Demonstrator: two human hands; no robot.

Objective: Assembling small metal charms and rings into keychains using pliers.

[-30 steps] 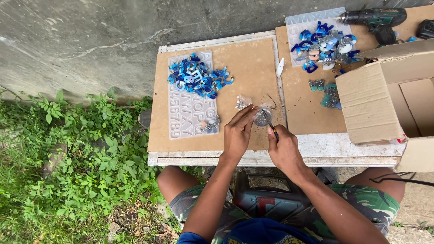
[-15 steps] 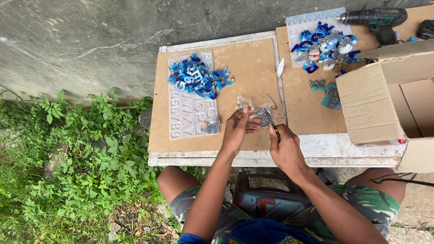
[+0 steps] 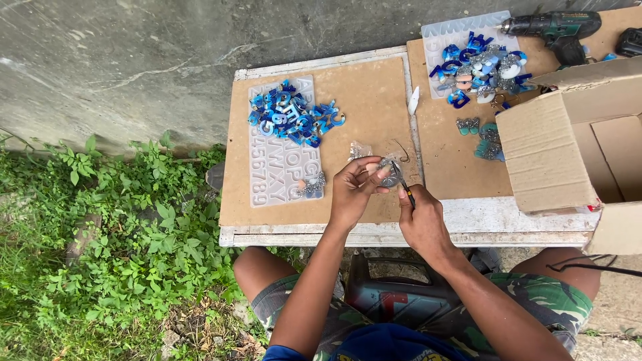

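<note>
One small round glittery silver charm (image 3: pixel 388 175) is being pinched in the left hand (image 3: pixel 353 190) above the front edge of the brown board table (image 3: pixel 361 100). One thin dark tool (image 3: pixel 406 192) is being clamped in the right hand (image 3: pixel 421 224). Two heaps of blue resin letters (image 3: pixel 294 113) and one translucent letter mould (image 3: pixel 284 170) are being carried. Since earlier, the hands are being kept almost unmoved.

The scene was lit by soft, even daylight (apparently overcast), and only faint shadows were cast. No glare or blur was seen; slight wide-angle bending was noted at the edges.
</note>
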